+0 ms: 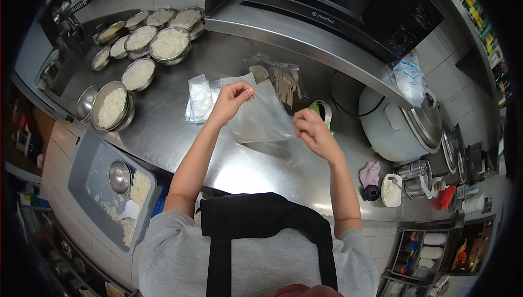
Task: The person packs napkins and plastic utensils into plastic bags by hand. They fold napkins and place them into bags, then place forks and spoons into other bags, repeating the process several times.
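A clear plastic bag [260, 117] is held up over the steel counter, its surface smooth and see-through. My left hand [233, 101] pinches it near its upper left part, thumb against fingertips. At the bag's right edge, my right hand [316, 133] has its fingers curled together, with the edge seeming to run into them. Left of the bag lies a stack of folded plastic bags [200, 99]. Just behind it are packs of disposable forks [285, 83] in clear wrapping, and a green-rimmed item [322, 113] sits beyond my right hand.
Several metal bowls of rice [170, 44] stand at the back left. A grey tub [90, 174] with rice, a bowl and a scoop sits lower left. A microwave [338, 8] stands on a shelf above. On the right are a large pot [389, 125] and a white container [391, 191].
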Available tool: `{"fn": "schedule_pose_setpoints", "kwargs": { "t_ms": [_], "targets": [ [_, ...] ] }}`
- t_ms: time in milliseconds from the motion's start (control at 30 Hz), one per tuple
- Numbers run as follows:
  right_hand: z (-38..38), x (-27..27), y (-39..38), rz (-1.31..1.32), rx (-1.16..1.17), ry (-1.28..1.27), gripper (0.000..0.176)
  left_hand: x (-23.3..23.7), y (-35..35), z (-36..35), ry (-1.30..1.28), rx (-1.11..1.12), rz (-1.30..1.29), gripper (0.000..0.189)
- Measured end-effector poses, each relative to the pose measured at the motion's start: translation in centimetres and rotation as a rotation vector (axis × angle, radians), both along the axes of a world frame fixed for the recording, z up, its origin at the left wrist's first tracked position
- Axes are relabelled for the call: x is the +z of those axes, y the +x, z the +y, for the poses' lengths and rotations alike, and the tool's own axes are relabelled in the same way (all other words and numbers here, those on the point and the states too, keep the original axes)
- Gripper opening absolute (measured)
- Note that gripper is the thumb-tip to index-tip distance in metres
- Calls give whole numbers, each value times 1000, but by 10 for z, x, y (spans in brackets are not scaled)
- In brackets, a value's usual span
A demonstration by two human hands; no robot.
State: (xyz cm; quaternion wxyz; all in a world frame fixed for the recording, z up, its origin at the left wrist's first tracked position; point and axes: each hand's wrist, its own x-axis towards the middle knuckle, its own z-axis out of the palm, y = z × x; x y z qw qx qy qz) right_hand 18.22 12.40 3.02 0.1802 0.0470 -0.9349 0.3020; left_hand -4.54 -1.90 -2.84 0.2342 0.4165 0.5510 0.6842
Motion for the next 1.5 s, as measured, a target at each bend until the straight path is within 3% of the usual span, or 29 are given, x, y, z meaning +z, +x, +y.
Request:
{"fn": "schedule_pose_setpoints", "kwargs": {
  "t_ms": [67, 133, 200, 267, 300, 733, 800, 933, 1000, 1133, 1200, 1300, 1333, 1400, 1500],
  "targets": [
    [7, 0, 5, -48, -35, -128, 7, 1, 3, 0, 8, -2, -6, 17],
    [14, -14, 6, 146, -198, -484, 7, 7, 6, -2, 33, -26, 6, 17],
    [12, -27, 1, 162, -284, -567, 12, 10, 8, -1, 37, -40, 11, 17],
    [13, -34, -3, -95, -335, -907, 18, 12, 8, 1, 45, -49, 25, 17],
    [12, -32, -4, -155, -351, -962, 21, 11, 8, 1, 41, -39, 19, 17],
    [3, -67, -7, -16, -370, -741, 16, 10, 5, -4, 57, -1, -41, 17],
    [-5, -64, -10, 193, -383, -688, 16, 12, 4, -6, 60, -1, -34, 17],
    [-13, -58, -13, 290, -422, -607, 12, 11, 3, -8, 77, -3, -46, 17],
    [-13, -55, -13, 323, -470, -306, 8, 11, 3, -8, 83, -1, -55, 17],
    [-12, -42, -13, 334, -464, -167, 6, 11, 5, -9, 79, 5, -73, 16],
    [-16, -16, -11, 298, -269, 26, 7, 6, 5, -7, 71, 5, -68, 17],
    [-7, 16, 3, 173, -173, 229, 7, -1, 4, -6, 84, 38, -59, 17],
    [-5, 27, 8, 174, -172, 230, 7, -1, 3, -6, 110, 75, -56, 17],
    [-4, 42, 16, 337, -347, -8, 6, 2, 5, -6, 108, 72, -38, 17],
    [1, 32, 12, 357, -369, -202, 5, 13, 16, -7, 82, 57, 29, 16]
  ]
}}
